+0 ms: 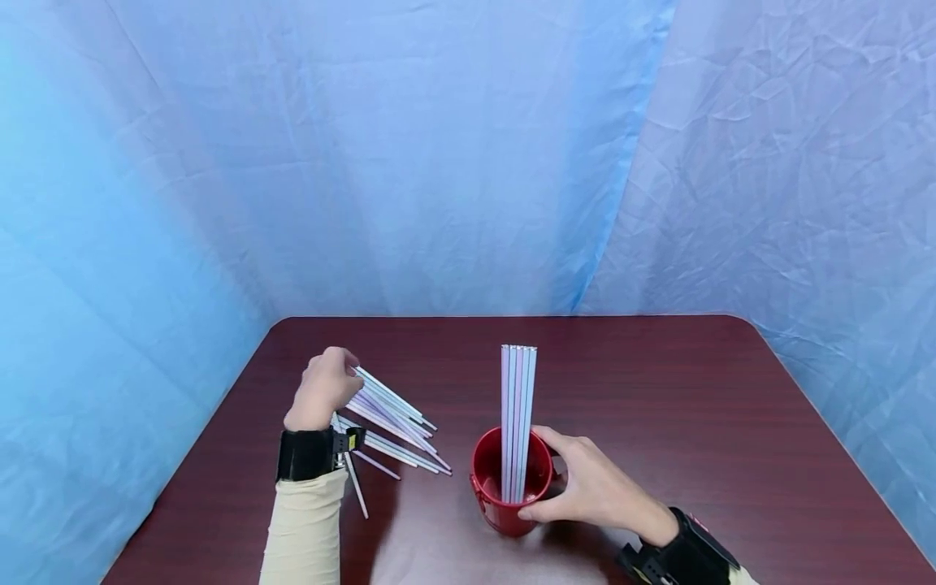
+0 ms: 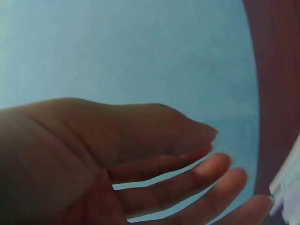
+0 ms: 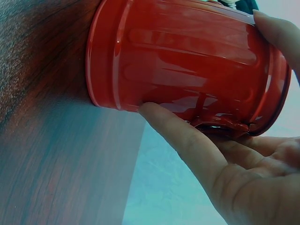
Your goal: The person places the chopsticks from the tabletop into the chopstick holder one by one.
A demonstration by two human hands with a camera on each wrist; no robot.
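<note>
Several pale straws [image 1: 395, 422] lie fanned out on the dark red table [image 1: 658, 390] at the left. My left hand [image 1: 344, 370] rests over their far ends with loosely bent fingers [image 2: 220, 161]; the left wrist view shows straw tips [image 2: 287, 192] touching a fingertip and nothing pinched. A red metal cup [image 1: 504, 516] stands near the front middle with several straws [image 1: 517, 406] upright in it. My right hand [image 1: 578, 483] grips the cup from the right. In the right wrist view the thumb [image 3: 183, 136] and a finger [image 3: 279, 30] press the cup wall [image 3: 187, 56].
Crumpled blue cloth [image 1: 439, 162] hangs behind and to both sides of the table. Black wrist straps [image 1: 310, 452] sit on both forearms. Bare tabletop stretches to the right [image 1: 731, 422] and behind the cup.
</note>
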